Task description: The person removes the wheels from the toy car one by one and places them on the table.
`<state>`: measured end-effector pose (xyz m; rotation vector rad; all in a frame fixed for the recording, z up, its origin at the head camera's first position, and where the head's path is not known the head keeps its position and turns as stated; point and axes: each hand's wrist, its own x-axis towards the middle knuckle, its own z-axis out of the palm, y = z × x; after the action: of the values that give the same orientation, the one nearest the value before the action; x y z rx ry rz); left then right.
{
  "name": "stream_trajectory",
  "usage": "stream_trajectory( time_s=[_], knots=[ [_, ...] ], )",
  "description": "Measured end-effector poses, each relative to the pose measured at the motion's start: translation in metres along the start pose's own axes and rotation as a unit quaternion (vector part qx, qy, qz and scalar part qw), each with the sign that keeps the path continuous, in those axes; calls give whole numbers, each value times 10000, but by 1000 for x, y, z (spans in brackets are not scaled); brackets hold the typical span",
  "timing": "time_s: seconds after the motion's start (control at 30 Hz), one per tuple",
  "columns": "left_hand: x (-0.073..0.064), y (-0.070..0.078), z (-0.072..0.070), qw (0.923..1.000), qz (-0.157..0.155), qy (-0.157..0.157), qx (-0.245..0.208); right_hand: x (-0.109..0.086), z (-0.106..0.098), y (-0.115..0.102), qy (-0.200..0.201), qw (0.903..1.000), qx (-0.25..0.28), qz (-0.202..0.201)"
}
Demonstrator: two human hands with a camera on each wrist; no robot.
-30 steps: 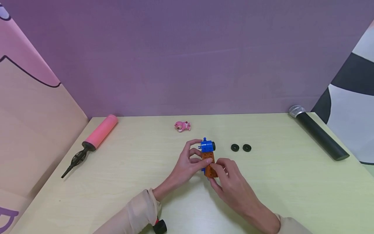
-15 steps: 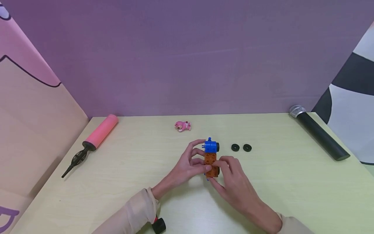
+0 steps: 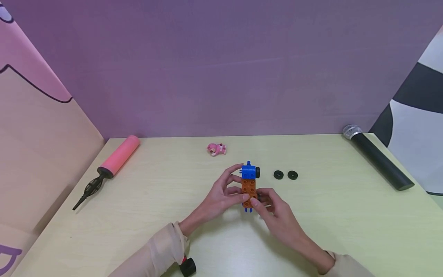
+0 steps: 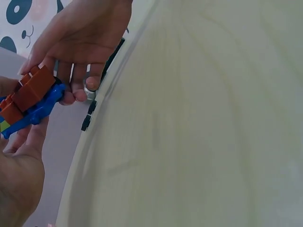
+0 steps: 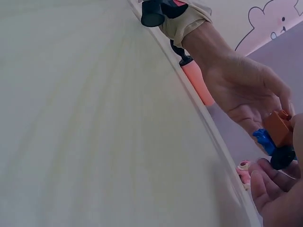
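Note:
A toy car (image 3: 248, 186) built of orange studded blocks on a blue base is held up above the table in the head view. A black wheel shows at its far right side, and another, partly hidden, lies by the right hand's fingers. My left hand (image 3: 214, 207) grips the car from the left, thumb on the orange part. My right hand (image 3: 282, 219) pinches the near right end, thumb on the orange block and fingers behind the wheel. In the right wrist view a black wheel (image 5: 283, 157) sits beside the right fingers. Two loose black tyres (image 3: 278, 175) lie to the right.
A pink bear figure (image 3: 216, 149) lies behind the hands. On the left is a pink hand pump (image 3: 121, 156), on the right a black microphone (image 3: 380, 159). A black-and-red object (image 3: 188, 267) is partly under the left sleeve. A purple wall (image 3: 221, 69) stands behind the table.
The car has shifted slightly right and turned, so blue prongs show at its near end. My right hand's thumb has moved onto the orange block, its fingers now by the wheel.

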<state>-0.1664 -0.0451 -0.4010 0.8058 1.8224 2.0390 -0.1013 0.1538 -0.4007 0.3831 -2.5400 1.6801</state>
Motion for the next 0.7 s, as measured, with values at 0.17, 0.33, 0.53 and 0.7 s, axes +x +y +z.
stream_trajectory(
  time_s=[0.17, 0.33, 0.53, 0.7],
  knots=[
    [-1, 0, -1, 9999, -87, -85, 115, 2, 0, 1, -177, 9980, 484, 365],
    [-2, 1, 0, 9996, -139, -140, 177, 2, -3, 1, -203, 9965, 700, 415],
    [-2, 4, 0, 9993, -186, -204, 269, 2, -3, 1, -148, 9957, 791, 455],
    [-1, 4, -1, 9993, -172, -172, 280, 2, -1, 3, -72, 9967, 674, 439]
  ],
)
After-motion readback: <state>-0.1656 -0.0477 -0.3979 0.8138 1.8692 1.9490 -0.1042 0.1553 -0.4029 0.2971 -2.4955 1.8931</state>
